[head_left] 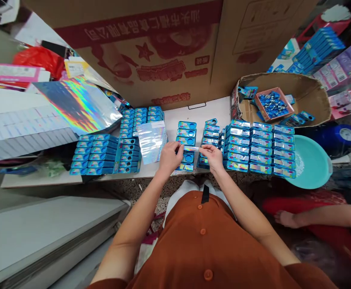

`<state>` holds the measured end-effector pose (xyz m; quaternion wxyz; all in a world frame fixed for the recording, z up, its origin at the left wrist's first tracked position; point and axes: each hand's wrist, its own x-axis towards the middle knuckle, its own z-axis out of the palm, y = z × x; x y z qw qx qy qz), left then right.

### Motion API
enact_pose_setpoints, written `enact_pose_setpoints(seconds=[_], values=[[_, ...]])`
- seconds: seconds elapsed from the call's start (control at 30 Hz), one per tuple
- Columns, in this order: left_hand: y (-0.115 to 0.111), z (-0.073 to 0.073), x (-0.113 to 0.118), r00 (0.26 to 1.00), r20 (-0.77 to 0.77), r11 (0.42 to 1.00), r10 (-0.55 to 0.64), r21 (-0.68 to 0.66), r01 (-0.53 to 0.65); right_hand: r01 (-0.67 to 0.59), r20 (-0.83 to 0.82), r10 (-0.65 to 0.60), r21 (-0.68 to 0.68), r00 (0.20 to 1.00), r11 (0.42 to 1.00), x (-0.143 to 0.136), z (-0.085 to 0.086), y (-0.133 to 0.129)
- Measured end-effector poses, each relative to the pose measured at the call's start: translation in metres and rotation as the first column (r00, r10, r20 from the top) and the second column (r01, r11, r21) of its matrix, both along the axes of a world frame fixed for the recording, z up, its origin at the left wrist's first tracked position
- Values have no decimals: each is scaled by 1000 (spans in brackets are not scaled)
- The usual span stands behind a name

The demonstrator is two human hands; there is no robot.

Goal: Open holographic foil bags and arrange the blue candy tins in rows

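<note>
A narrow, shiny holographic strip (191, 148) is stretched level between my two hands. My left hand (171, 156) pinches its left end, and the fingers of my right hand (212, 155) close on its right end. Beneath the strip runs a column of small blue boxes (186, 132), each with a dark round hole; the lower ones carry shiny strips. Left of my left hand lies a silvery holographic sheet (152, 142), partly over other blue boxes. Beside my right hand stands another column of blue boxes (211, 134).
Stacked blue boxes (94, 154) fill the table's left, and rows of strip-covered boxes (261, 148) its right. A large cardboard carton (169, 52) blocks the back. An open carton (311, 88) holds a pink tray (274, 90). A turquoise basin (314, 164) and another person's arm (323, 216) are at right.
</note>
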<state>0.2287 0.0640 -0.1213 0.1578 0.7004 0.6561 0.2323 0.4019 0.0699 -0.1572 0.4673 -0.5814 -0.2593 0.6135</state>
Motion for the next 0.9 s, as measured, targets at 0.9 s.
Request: enact_pose_setpoints(seconds=[0.9], values=[[4,-6,-7,997,22,997,-74,-11,74,51,-100,-55,-42,994,998,-8,-18,-3]])
